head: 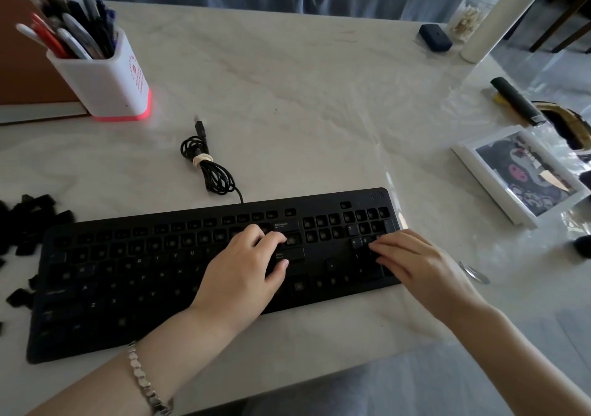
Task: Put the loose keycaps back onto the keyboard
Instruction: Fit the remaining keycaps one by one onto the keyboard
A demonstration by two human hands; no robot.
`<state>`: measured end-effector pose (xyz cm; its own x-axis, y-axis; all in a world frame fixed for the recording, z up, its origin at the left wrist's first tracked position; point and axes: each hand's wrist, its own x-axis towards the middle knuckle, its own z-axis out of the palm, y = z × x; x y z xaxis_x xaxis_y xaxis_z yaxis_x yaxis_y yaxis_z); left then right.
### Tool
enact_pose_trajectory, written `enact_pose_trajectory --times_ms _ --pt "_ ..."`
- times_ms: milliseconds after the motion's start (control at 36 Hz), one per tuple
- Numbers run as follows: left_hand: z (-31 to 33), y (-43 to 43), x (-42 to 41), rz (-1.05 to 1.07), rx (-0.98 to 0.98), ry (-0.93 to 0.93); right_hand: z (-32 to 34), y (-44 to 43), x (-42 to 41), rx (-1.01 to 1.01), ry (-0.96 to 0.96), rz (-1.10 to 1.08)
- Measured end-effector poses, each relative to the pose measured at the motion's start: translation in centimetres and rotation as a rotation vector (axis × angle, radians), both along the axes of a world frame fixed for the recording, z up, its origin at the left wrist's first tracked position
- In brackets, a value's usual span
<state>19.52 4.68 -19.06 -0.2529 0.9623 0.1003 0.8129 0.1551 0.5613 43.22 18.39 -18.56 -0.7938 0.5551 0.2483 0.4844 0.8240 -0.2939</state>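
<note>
Black full-size keyboard [128, 287] flat on the bench [287, 112], long edge slanting up toward the right. Many sockets bare, most plainly along the top rows and beside the number pad; caps seated on scattered letters, Backspace and Enter. Loose keycaps [28, 223], black, heaped and strewn just beside the keyboard's left end, lying at all angles.

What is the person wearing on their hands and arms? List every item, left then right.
The left hand has a silver bracelet of small flat links around the wrist, and no ring shows on its fingers. The right hand wears nothing: no ring, watch or band shows. Neither arm has a sleeve or glove in view.
</note>
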Motion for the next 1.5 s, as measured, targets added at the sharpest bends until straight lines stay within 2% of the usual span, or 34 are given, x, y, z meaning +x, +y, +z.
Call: enact_pose_trajectory --times_ms 194,500,722,972,1111,1306,1500 --pt "0.0 0.1 0.0 -0.003 -0.012 -0.006 0.4 0.5 -0.2 0.035 -0.102 0.049" --pt "0.0 0.1 0.0 0.003 -0.009 -0.007 0.9 0.3 -0.6 -0.005 -0.082 0.062" --pt "0.0 0.1 0.0 0.002 -0.009 -0.005 0.5 -0.5 -0.6 -0.161 -0.074 -0.109" --pt "0.1 0.1 0.0 0.009 -0.002 0.002 -0.4 -2.9 -2.0 -0.284 0.166 -0.438" --pt "0.0 0.1 0.0 0.01 -0.015 -0.011 -0.6 -3.6 -2.4 -0.222 0.195 -0.498" --pt "0.0 0.1 0.1 0.012 -0.009 -0.02 -2.7 -4.5 -1.8 0.137 0.185 -0.413" --pt "0.2 0.2 0.1 0.005 -0.013 -0.012 -3.2 -5.2 -1.7 0.208 0.132 -0.444"
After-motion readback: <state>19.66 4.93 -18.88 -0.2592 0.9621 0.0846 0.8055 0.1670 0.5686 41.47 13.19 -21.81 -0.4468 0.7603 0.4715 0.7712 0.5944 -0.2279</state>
